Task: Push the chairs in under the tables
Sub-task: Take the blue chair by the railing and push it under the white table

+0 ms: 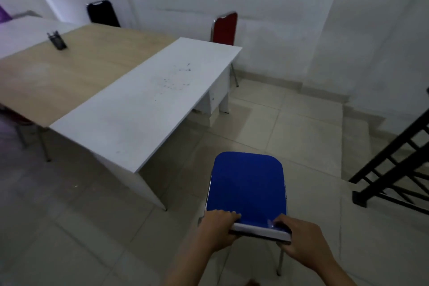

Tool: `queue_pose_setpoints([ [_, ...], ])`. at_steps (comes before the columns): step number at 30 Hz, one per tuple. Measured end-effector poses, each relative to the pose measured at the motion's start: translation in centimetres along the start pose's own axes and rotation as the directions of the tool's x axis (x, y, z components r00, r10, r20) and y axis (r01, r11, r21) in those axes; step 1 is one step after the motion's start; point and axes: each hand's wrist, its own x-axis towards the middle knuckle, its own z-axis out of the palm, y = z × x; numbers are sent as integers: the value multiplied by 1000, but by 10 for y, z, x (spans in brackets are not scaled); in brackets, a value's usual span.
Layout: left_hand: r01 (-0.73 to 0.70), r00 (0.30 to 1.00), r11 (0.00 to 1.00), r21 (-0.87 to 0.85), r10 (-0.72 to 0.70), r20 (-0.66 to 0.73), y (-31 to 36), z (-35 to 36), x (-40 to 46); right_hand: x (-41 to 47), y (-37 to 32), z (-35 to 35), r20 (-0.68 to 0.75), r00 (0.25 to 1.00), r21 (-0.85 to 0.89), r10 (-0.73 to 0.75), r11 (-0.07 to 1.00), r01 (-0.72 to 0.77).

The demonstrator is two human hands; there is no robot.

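Note:
A blue padded chair (247, 183) stands on the tiled floor in front of me, to the right of the white table (148, 104) and apart from it. My left hand (217, 227) grips the left end of the chair's backrest top. My right hand (299, 239) grips the right end. A wooden-topped table (76, 69) adjoins the white one on the left. A red chair (224, 28) stands at the white table's far end, and a black chair (103, 13) stands behind the wooden table.
A small black object (57, 40) sits on the wooden table. A black stair railing (394, 169) and steps going down lie to the right. White walls close off the back. A dark chair (21, 123) is partly under the wooden table at left.

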Motion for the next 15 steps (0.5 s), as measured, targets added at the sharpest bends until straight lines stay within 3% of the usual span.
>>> queue_pose_setpoints([
  [4,93,995,994,-52,-94,-26,12,15,-39,-14,-7,7,90,994,6,-59,998,59],
  [15,226,970,967,-121,-234,-59,40,47,-94,-45,-13,11,116,969,-4,-220,975,222],
])
